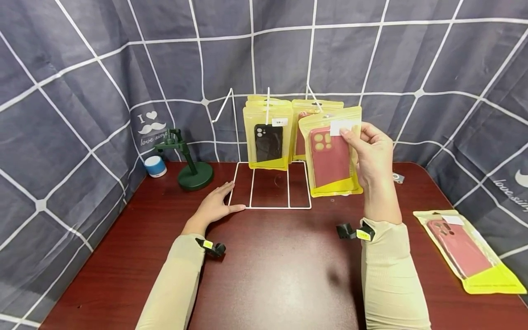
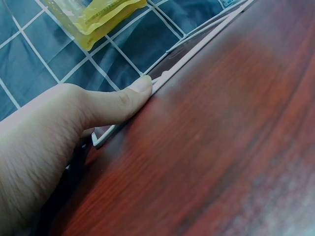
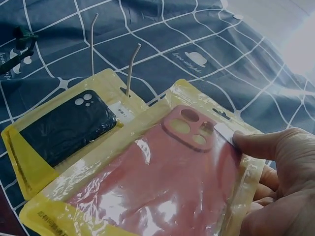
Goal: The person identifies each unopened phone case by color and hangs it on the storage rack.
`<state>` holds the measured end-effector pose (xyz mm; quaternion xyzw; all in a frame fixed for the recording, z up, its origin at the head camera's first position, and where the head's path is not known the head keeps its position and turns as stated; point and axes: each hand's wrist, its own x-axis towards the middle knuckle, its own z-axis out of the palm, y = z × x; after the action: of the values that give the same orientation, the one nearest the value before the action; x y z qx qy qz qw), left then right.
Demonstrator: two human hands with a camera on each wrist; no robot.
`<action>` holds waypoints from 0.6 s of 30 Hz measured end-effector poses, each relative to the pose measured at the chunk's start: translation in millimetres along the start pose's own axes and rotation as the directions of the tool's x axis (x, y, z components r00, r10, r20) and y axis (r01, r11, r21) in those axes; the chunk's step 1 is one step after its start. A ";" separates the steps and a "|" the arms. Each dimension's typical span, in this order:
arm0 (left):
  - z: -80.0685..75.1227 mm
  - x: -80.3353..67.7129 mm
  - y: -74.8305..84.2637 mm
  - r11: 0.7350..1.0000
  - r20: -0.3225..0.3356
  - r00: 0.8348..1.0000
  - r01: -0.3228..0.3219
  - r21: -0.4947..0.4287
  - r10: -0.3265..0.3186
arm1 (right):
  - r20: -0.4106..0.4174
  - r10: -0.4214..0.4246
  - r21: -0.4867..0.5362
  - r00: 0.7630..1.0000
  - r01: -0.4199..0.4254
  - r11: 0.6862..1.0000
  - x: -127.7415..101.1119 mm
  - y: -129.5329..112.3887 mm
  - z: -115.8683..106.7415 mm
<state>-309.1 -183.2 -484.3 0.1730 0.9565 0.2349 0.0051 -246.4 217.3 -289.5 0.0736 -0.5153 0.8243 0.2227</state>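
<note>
My right hand [image 1: 376,153] pinches the right edge of a yellow-edged clear bag holding a pink phone case [image 1: 332,158], thumb on its white label. The bag hangs upright in the air, in front of another bagged pink phone case [image 1: 299,137] on the rack's right hook. Bags with a black phone case [image 1: 269,143] hang on the middle hook. My left hand [image 1: 214,205] rests at the left front corner of the white wire rack's base [image 1: 280,208], thumb along the front wire. In the left wrist view the thumb [image 2: 120,103] touches that wire.
Another bagged pink phone case [image 1: 462,247] lies at the table's right. A dark green stand [image 1: 195,175] and a blue-and-white cylinder [image 1: 155,166] stand at the back left. A small grey item [image 1: 398,178] sits behind my right hand. Gridded dark cloth [image 1: 350,55] surrounds the table.
</note>
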 end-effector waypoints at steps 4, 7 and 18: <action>0.3 -0.4 0.9 1.000 -0.002 1.000 0.009 -0.003 -0.009 | -0.003 0.007 -0.020 1.000 -0.007 1.000 3.6 4.2 -1.5; -0.2 -0.6 0.8 1.000 0.001 1.000 0.009 -0.004 -0.009 | 0.000 0.017 -0.040 1.000 -0.017 0.999 8.5 9.2 -1.1; 1.4 -0.3 -0.2 1.000 -0.012 1.000 0.017 0.008 -0.017 | 0.006 0.036 -0.166 0.999 -0.034 0.986 26.2 28.6 2.9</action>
<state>-308.7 -182.8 -485.7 0.1634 0.9589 0.2318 0.0008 -282.7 211.8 -302.3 0.0493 -0.5842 0.7821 0.2113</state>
